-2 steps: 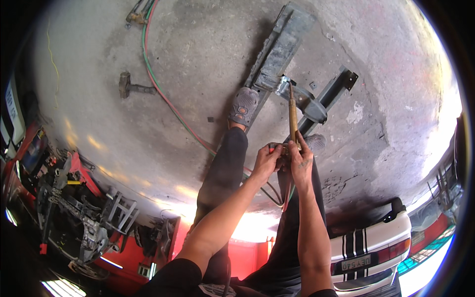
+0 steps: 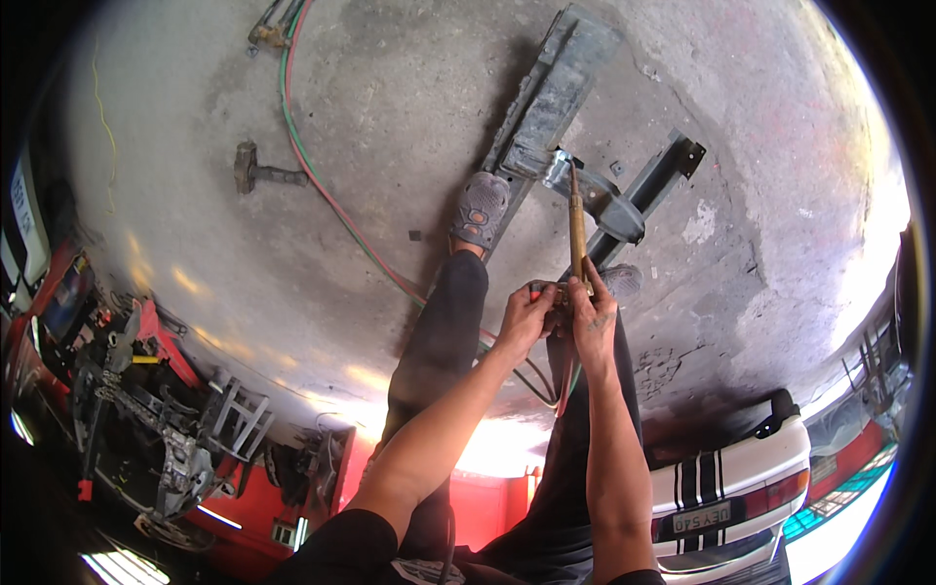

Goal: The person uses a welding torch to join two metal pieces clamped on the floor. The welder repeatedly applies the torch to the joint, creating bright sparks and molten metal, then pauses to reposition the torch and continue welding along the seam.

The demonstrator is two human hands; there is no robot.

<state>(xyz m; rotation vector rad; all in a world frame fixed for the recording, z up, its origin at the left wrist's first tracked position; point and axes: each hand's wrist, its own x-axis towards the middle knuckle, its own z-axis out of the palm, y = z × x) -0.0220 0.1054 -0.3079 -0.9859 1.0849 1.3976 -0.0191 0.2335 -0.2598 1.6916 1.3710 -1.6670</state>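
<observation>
A brass-coloured gas torch slants away from me over the floor. My right hand is wrapped round its rear end. Close beside it, my left hand pinches the torch's valve end, where a small red knob shows; its fingertips are partly hidden. The torch tip touches or hovers just over a bright, bare-metal spot on a bracket; I cannot tell which. This bracket joins a long grey metal beam to a curved arm, which meets a dark channel piece.
My left shoe stands against the beam. Red and green hoses curve over the concrete from the far left to my legs. A hammer lies left. Metal car parts crowd the near left; a white car bumper sits near right.
</observation>
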